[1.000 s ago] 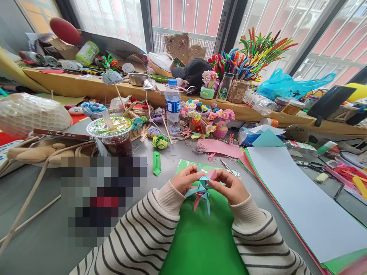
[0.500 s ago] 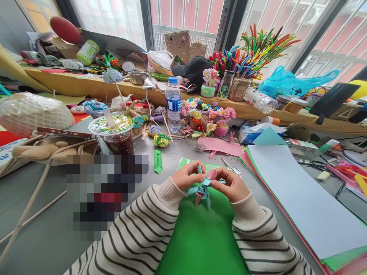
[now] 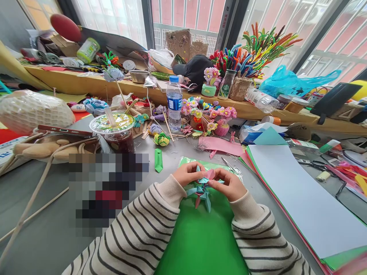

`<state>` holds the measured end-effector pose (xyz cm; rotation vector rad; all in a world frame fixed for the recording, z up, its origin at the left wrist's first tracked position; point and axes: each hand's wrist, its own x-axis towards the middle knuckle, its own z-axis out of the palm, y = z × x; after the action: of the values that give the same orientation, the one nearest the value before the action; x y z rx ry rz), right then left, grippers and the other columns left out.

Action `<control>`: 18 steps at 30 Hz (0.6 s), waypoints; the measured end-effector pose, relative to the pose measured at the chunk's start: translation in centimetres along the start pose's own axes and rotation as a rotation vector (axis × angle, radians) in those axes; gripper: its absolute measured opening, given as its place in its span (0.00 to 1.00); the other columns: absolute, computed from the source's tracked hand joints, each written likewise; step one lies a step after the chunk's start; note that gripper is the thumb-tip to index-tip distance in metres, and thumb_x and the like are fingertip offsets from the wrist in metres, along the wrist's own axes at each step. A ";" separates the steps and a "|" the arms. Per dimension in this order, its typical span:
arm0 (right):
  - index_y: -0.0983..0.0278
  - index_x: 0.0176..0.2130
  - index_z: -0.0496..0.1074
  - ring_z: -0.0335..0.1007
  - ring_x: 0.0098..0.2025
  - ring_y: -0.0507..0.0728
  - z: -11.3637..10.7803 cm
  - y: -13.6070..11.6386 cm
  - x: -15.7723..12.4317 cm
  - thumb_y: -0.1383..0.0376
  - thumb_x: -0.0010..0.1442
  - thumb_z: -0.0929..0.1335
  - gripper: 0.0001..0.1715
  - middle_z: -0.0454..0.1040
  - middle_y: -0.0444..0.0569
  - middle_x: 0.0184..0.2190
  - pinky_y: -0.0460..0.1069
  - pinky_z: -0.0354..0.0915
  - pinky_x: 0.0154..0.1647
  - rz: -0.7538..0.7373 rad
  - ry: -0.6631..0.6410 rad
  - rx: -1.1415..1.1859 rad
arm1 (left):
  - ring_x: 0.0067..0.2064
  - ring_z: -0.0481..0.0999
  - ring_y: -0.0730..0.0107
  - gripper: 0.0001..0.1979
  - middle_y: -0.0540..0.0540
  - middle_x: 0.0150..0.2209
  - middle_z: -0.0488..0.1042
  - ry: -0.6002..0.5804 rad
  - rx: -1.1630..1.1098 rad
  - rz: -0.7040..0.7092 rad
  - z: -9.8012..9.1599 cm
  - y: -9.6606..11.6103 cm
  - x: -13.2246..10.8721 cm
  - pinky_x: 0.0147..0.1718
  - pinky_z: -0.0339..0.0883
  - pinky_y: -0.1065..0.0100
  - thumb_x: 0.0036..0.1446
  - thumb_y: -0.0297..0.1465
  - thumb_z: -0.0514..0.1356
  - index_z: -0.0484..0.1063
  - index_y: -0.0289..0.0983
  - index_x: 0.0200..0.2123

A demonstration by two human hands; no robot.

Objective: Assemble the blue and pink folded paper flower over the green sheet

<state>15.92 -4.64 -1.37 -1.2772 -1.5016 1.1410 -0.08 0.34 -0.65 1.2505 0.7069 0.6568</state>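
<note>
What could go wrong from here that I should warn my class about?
The blue-and-pink folded paper piece is pinched between the left hand and right hand; uneven pressure might bend a point or loosen a fold.

Scissors lie just beyond the right hand, so reaching forward could mean a prick.

The drink cup stands beside a phone; a knock might spill onto it.

Folded paper piece [image 3: 205, 196] matt; green mat [image 3: 200, 240] glossy; bottle [image 3: 174, 104] smooth plastic
</note>
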 end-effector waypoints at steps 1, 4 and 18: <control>0.64 0.28 0.67 0.64 0.30 0.53 -0.1 0.1 0.0 0.57 0.45 0.69 0.13 0.70 0.45 0.27 0.48 0.61 0.34 0.001 -0.026 -0.011 | 0.21 0.60 0.80 0.17 0.54 0.20 0.63 -0.002 -0.006 -0.001 0.0 0.0 0.0 0.22 0.52 0.74 0.35 0.40 0.65 0.64 0.34 0.23; 0.64 0.29 0.67 0.66 0.33 0.54 -0.3 0.1 0.0 0.57 0.46 0.69 0.13 0.70 0.46 0.28 0.49 0.63 0.36 -0.012 -0.061 -0.030 | 0.23 0.62 0.80 0.17 0.53 0.23 0.65 -0.026 -0.019 -0.010 -0.2 -0.1 0.2 0.23 0.53 0.74 0.35 0.38 0.65 0.65 0.34 0.26; 0.64 0.30 0.66 0.69 0.33 0.52 0.2 0.3 -0.3 0.63 0.47 0.70 0.10 0.71 0.44 0.29 0.48 0.66 0.38 -0.084 -0.047 0.146 | 0.20 0.57 0.81 0.22 0.55 0.18 0.59 -0.052 0.021 -0.031 -0.6 -0.3 0.3 0.20 0.48 0.74 0.32 0.44 0.65 0.62 0.33 0.24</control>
<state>15.82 -4.94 -1.73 -1.0863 -1.4635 1.2092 -0.35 0.84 -1.02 1.2689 0.6904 0.5912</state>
